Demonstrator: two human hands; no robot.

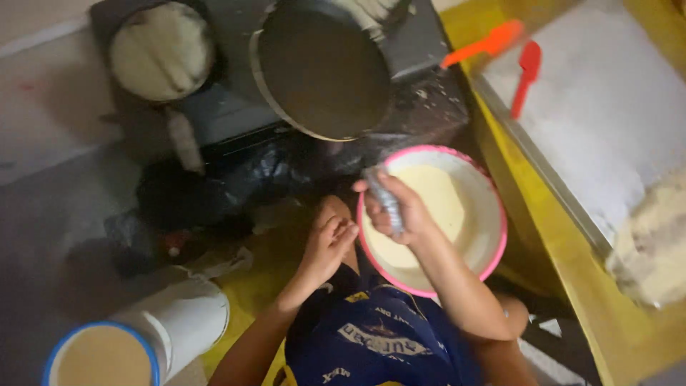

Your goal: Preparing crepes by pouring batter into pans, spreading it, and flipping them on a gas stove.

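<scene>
we are at the batter stage of the work: our right hand (396,207) is closed around a grey metal handle (384,200), most likely a ladle or spoon, and holds it over the pink-rimmed bowl (493,236), which sits on the floor just in front of our knees and is filled with pale, creamy batter (436,200). the working end of the tool is hidden by the hand, so we cannot tell whether it is loaded or dipping into the batter. our left hand (327,246) holds nothing; its fingers are loosely curled and it rests near our knee, just beside the bowl's rim. both forearms run up from the bottom of the view, the right one bent at the elbow and angled in over the bowl, the left one straighter and lower. beyond the bowl, a dark round pan (321,71) sits tilted on a black stove (421,50) and looks bare, while a second pan (162,51) to its left carries a pale round of cooked batter. we judge that the next move calls for a level carry from bowl to the bare pan, with a steady wrist so nothing drips on the stove. two orange spatulas (525,75) lie well apart on the yellow table.
</scene>
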